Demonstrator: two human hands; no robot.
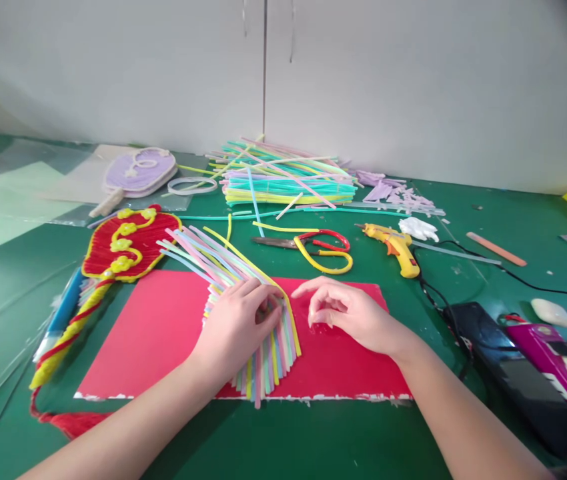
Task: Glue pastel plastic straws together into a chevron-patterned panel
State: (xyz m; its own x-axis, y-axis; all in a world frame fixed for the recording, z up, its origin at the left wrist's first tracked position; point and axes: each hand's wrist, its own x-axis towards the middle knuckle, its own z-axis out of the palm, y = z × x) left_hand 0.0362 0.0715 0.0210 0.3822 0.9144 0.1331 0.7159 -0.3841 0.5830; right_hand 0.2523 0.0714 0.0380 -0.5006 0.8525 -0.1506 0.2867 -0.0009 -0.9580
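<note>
Pastel pipe cleaners (pixel 266 367) lie side by side in a fanned, slanting row on a red sheet (pixel 158 327). My left hand (pixel 243 320) rests on top of the row, its fingers curled over the strips; what its fingertips pinch, if anything, is hidden. A yellow strip (pixel 291 320) runs along the row's right edge, bent near my left fingertips. To the right, over bare red sheet, my right hand (pixel 343 310) hovers with its fingers bent and apart, holding nothing visible.
Red-and-yellow scissors (pixel 323 252) and a yellow glue gun (pixel 393 247) lie behind the sheet. A pipe-cleaner pile (pixel 288 183) stands by the wall. A red fan (pixel 126 247) is at left, a purple fan (pixel 138 172) behind it. A black power strip (pixel 508 373) and cables lie right.
</note>
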